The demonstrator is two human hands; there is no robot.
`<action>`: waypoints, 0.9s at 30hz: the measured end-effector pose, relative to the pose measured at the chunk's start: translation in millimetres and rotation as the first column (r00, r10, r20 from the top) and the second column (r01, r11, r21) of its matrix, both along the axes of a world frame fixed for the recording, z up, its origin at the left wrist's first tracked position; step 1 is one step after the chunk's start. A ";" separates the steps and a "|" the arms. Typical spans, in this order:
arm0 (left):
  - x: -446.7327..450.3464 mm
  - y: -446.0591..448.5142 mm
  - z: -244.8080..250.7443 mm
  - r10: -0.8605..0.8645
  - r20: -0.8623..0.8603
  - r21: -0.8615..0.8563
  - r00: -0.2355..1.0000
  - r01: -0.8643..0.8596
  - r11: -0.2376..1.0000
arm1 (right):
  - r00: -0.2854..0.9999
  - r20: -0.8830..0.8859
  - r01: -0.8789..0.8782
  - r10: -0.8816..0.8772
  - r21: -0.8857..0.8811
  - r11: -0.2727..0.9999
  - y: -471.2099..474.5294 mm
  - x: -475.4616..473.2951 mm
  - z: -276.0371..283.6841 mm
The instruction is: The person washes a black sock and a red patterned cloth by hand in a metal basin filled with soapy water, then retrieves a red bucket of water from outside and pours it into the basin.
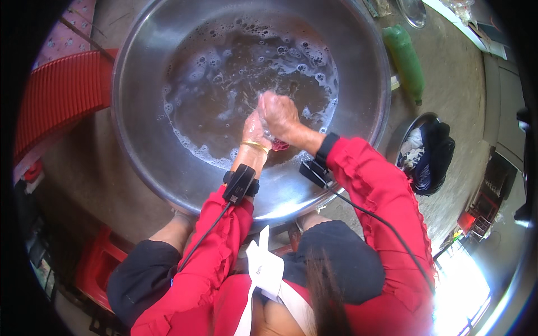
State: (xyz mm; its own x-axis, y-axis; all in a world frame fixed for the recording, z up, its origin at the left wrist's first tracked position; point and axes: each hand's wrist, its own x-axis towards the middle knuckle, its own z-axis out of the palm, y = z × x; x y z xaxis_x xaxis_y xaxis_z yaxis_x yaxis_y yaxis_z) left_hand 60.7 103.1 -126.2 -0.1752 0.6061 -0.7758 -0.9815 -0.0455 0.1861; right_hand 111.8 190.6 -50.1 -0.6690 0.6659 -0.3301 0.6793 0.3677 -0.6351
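A wide stainless steel basin (145, 138) stands before me, with cloudy, sudsy water (210, 109) in it. My two hands are pressed together over the water, right of its middle. My right hand (280, 112) is closed in a fist around a wet cloth, and a red patterned part of this cloth (280, 145) shows below it. Against it lies my left hand (253, 128), wet and gripping the same cloth; its fingertips are hidden. Droplets and foam surround both hands.
A green plastic bottle (404, 63) lies right of the basin. Below it, a metal bowl (397, 140) holds dark and white clothes (433, 155). A red ribbed plastic piece (67, 96) is at left, and a red plastic stool (98, 264) at lower left. Cables run along both sleeves.
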 end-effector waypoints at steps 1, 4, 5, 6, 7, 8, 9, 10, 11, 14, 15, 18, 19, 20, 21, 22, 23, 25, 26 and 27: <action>-0.7 -1.3 2.7 0.020 -0.014 -0.032 1.000 -0.020 0.999 | 0.997 0.066 -0.038 0.041 -0.043 0.998 -2.4 -0.2 2.7; 0.9 -0.6 13.1 -0.060 -0.103 -0.021 0.993 0.058 0.998 | 0.994 -0.022 -0.110 0.110 -0.003 0.994 3.8 6.5 -1.6; 3.7 0.5 16.4 -0.104 -0.102 -0.087 0.989 0.095 0.992 | 0.987 -0.052 -0.151 0.151 -0.002 0.988 11.3 11.5 -10.1; 6.4 4.9 17.3 -0.199 -0.078 -0.080 0.977 0.193 0.978 | 0.986 0.163 -0.049 0.039 0.058 0.997 19.8 13.7 -22.3; 6.4 4.6 18.7 -0.220 -0.023 0.009 0.975 0.221 0.975 | 0.983 0.181 0.008 -0.017 0.049 0.999 29.5 21.4 -29.5; 6.0 9.0 17.6 -0.202 -0.099 -0.031 0.974 0.199 0.979 | 0.987 0.157 -0.043 0.030 0.077 0.996 36.5 25.5 -42.5; 4.8 8.1 16.7 -0.170 -0.177 -0.002 0.970 0.172 0.985 | 0.995 0.037 -0.095 0.090 0.166 0.981 42.2 35.0 -53.8; 2.3 6.8 14.3 -0.120 -0.201 -0.025 0.972 0.117 0.993 | 0.999 0.012 0.043 -0.043 0.005 0.999 45.1 40.2 -61.7; -1.1 6.0 9.9 -0.048 -0.251 -0.020 0.967 0.045 0.999 | 0.982 -0.068 0.172 -0.179 -0.098 0.980 48.0 48.1 -68.7; -11.1 -2.2 -2.6 -0.037 -0.288 -0.072 0.957 0.017 0.997 | 0.970 -0.126 0.185 -0.209 -0.176 0.967 43.2 56.4 -65.2; -12.4 -3.6 -5.3 -0.083 -0.207 -0.106 0.975 0.062 0.992 | 0.973 -0.092 0.200 -0.212 -0.123 0.972 35.1 55.5 -55.6; -6.3 -2.4 -6.2 -0.091 -0.037 -0.340 0.995 0.073 0.937 | 0.965 -0.207 -0.206 0.163 -0.207 0.956 15.2 38.2 -12.1; -3.9 -0.5 -3.8 -0.074 -0.036 -0.258 0.997 0.062 0.964 | 0.962 -0.133 -0.256 0.239 -0.130 0.958 4.3 30.9 -0.3; 4.2 2.1 0.1 -0.059 -0.078 -0.212 0.995 0.041 0.976 | 0.978 -0.111 -0.178 0.176 -0.006 0.984 1.9 24.2 6.4; 12.4 3.2 5.2 -0.046 -0.093 -0.151 0.995 0.032 0.988 | 0.985 -0.124 -0.110 0.122 0.102 0.989 -2.8 18.4 11.5; 13.4 6.4 8.7 -0.087 -0.026 -0.071 0.996 0.085 0.994 | 0.995 0.031 0.091 -0.093 0.067 0.994 -3.4 14.2 10.7; 14.6 7.1 13.2 -0.084 -0.022 -0.095 0.996 0.081 0.992 | 0.998 0.040 0.039 -0.042 0.072 0.997 -5.9 13.2 9.7; 9.0 1.9 22.6 -0.092 0.000 -0.088 0.996 0.092 0.992 | 0.995 0.065 -0.081 0.075 0.085 0.993 -10.8 16.9 -1.6; 8.7 0.7 26.2 -0.225 -0.075 -0.001 0.971 0.226 0.974 | 1.000 0.025 -0.014 0.014 -0.028 1.000 -11.3 19.4 -7.8; 7.5 -0.5 28.4 -0.308 -0.149 -0.019 0.940 0.308 0.951 | 0.999 -0.017 -0.031 0.031 -0.039 0.999 -10.5 25.6 -16.6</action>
